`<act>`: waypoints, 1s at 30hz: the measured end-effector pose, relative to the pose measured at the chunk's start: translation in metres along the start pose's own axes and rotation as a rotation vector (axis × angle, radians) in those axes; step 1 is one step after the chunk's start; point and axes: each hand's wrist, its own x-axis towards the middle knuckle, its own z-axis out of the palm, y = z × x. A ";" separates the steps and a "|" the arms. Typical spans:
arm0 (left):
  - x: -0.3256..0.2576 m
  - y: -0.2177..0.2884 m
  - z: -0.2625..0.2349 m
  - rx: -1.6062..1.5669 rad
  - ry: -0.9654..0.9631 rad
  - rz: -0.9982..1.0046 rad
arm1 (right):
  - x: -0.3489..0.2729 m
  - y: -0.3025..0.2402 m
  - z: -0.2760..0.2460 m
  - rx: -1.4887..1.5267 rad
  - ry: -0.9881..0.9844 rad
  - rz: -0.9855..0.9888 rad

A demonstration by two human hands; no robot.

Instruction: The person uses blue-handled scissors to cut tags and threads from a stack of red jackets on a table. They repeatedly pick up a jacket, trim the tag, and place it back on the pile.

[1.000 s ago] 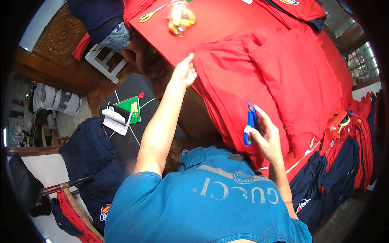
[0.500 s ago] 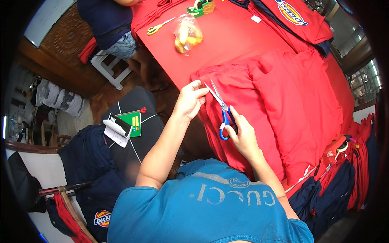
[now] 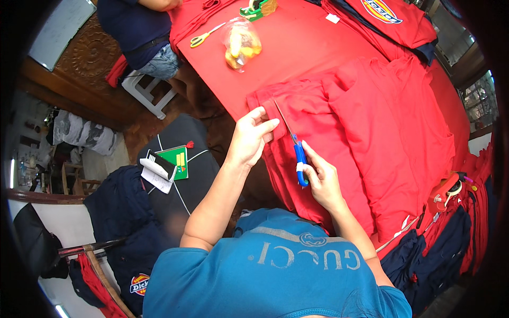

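Note:
A red garment (image 3: 366,143) lies in loose folds over the near part of the red-covered table. My left hand (image 3: 248,139) pinches the garment's edge between thumb and fingers, lifting a small fold at its left side. In my right hand (image 3: 324,183) is a pair of scissors (image 3: 300,156) with blue handles. Their blades look closed or seen edge-on, and point away from me beside the fold, just right of my left fingertips. Whether the tips touch the cloth I cannot tell.
Farther up the table (image 3: 313,45) lie yellow-handled scissors (image 3: 198,41), a clear bag of yellow items (image 3: 242,45) and a green tape dispenser (image 3: 259,9). Another person (image 3: 132,29) is at the far left, near a white stool (image 3: 151,98). A green notebook (image 3: 181,159) rests on a dark bundle (image 3: 185,132).
The scissors have turned in my right hand; their blades were spread apart and now appear together. My left thumb has shifted slightly right over the lifted fold.

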 end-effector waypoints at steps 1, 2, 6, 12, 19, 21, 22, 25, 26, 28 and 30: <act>-0.001 0.000 0.000 0.011 0.001 -0.003 | -0.002 0.001 -0.001 0.009 -0.007 0.016; -0.003 0.001 0.000 0.025 0.000 0.003 | -0.003 0.001 -0.001 0.018 -0.014 0.032; -0.009 0.003 0.006 0.061 -0.022 0.022 | -0.005 -0.005 -0.001 -0.031 0.011 -0.071; -0.017 -0.002 0.007 0.157 -0.050 0.042 | -0.004 -0.011 -0.007 0.002 0.015 -0.040; -0.020 -0.003 0.012 0.128 -0.043 0.055 | -0.007 -0.015 -0.021 0.150 0.059 -0.030; -0.021 -0.002 0.014 0.131 -0.057 0.057 | -0.004 -0.017 -0.021 -0.179 0.054 -0.268; -0.022 -0.002 0.015 0.132 -0.064 0.060 | -0.007 -0.032 -0.024 -0.318 -0.002 -0.212; -0.023 -0.003 0.017 0.190 -0.062 0.084 | -0.007 -0.029 -0.017 -0.345 0.035 -0.218; -0.022 -0.005 0.015 0.260 -0.052 0.096 | -0.007 -0.029 -0.018 -0.323 0.038 -0.211; -0.021 -0.009 0.009 0.402 -0.030 0.114 | -0.006 -0.028 -0.019 -0.274 0.043 -0.196; -0.021 -0.009 0.009 0.457 -0.032 0.151 | -0.004 -0.026 -0.018 -0.270 0.027 -0.157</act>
